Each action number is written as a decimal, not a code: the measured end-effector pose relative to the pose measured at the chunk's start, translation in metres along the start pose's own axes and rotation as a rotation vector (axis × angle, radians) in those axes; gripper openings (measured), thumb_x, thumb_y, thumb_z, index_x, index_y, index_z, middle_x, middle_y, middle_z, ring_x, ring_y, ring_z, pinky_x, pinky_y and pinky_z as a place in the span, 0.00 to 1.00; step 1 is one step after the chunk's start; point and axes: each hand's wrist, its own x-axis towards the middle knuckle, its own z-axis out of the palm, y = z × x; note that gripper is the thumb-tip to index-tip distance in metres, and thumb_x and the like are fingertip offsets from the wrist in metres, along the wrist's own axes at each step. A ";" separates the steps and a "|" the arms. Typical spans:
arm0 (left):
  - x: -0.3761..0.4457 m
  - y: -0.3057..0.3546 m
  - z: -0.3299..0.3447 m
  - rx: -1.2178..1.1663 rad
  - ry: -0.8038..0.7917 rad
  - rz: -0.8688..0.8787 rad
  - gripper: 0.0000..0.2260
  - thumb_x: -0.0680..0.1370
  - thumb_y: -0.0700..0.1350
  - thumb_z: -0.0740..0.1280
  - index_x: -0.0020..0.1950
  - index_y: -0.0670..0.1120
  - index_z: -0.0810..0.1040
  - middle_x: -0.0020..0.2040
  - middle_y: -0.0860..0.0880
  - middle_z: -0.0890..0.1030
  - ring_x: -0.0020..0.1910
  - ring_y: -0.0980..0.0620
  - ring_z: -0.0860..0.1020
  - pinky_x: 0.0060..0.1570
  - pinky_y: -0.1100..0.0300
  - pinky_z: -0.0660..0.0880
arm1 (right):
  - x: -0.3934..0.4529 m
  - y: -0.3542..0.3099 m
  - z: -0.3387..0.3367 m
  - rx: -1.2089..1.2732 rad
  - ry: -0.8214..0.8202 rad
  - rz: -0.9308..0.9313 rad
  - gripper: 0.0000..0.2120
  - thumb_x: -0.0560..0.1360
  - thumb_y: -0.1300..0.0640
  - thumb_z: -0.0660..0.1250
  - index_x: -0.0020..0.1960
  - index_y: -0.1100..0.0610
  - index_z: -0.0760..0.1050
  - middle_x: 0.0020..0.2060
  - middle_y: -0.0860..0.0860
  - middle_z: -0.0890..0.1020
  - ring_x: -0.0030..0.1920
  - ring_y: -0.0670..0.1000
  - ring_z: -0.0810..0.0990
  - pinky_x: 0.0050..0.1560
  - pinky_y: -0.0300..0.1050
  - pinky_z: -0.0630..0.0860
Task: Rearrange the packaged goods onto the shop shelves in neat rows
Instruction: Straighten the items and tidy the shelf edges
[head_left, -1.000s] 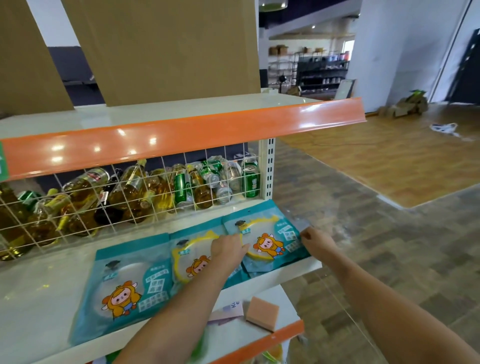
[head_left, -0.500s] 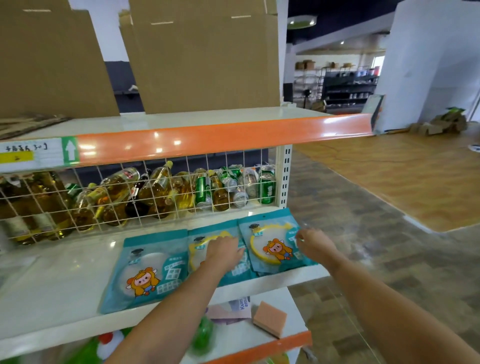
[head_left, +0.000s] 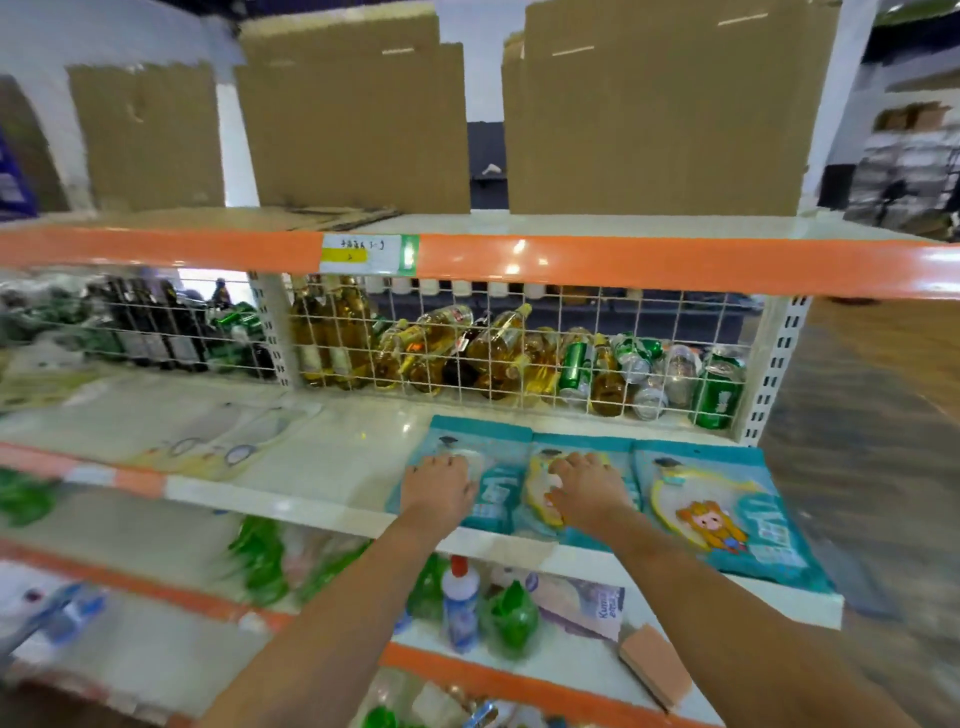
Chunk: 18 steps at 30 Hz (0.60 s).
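On the middle shelf: three teal packets, flat, side by side, edges touching or overlapping.
Left packet (head_left: 493, 486): pressed under left hand (head_left: 439, 488), palm down, fingers spread flat, nothing gripped.
Middle packet (head_left: 540, 499): covered by right hand (head_left: 589, 488), likewise flat and spread, nothing gripped.
Right packet (head_left: 722, 512): untouched, cartoon figure up, front corner hanging past shelf edge (head_left: 519, 545).
Behind packets: wire mesh panel (head_left: 519, 353), holding back tumbled amber bottles (head_left: 467, 348) and green cans (head_left: 717, 384).
Above: orange shelf strip (head_left: 649, 262) with paper label (head_left: 366, 253); cardboard sheets (head_left: 654, 114) standing upright.
Below: white spray bottle (head_left: 460, 603), pink sponge (head_left: 657, 665), blurred green packs (head_left: 265, 561).
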 end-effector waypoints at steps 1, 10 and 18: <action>-0.008 -0.013 0.001 0.000 0.000 -0.034 0.18 0.81 0.53 0.54 0.67 0.47 0.68 0.66 0.45 0.72 0.65 0.45 0.70 0.61 0.50 0.67 | 0.003 -0.016 0.003 -0.003 -0.009 -0.030 0.20 0.80 0.52 0.54 0.71 0.54 0.64 0.68 0.54 0.69 0.68 0.56 0.66 0.65 0.51 0.65; -0.068 -0.131 0.005 -0.023 -0.003 -0.300 0.20 0.82 0.55 0.52 0.70 0.48 0.66 0.66 0.47 0.71 0.65 0.46 0.69 0.62 0.50 0.67 | 0.025 -0.157 0.017 0.052 -0.024 -0.286 0.19 0.80 0.54 0.53 0.70 0.55 0.65 0.66 0.55 0.70 0.66 0.57 0.68 0.64 0.50 0.66; -0.109 -0.256 0.003 -0.008 0.004 -0.494 0.20 0.82 0.55 0.52 0.70 0.47 0.66 0.67 0.46 0.72 0.63 0.45 0.72 0.59 0.51 0.69 | 0.060 -0.304 0.022 0.116 -0.041 -0.481 0.18 0.80 0.53 0.54 0.70 0.54 0.66 0.66 0.53 0.70 0.66 0.55 0.67 0.63 0.47 0.66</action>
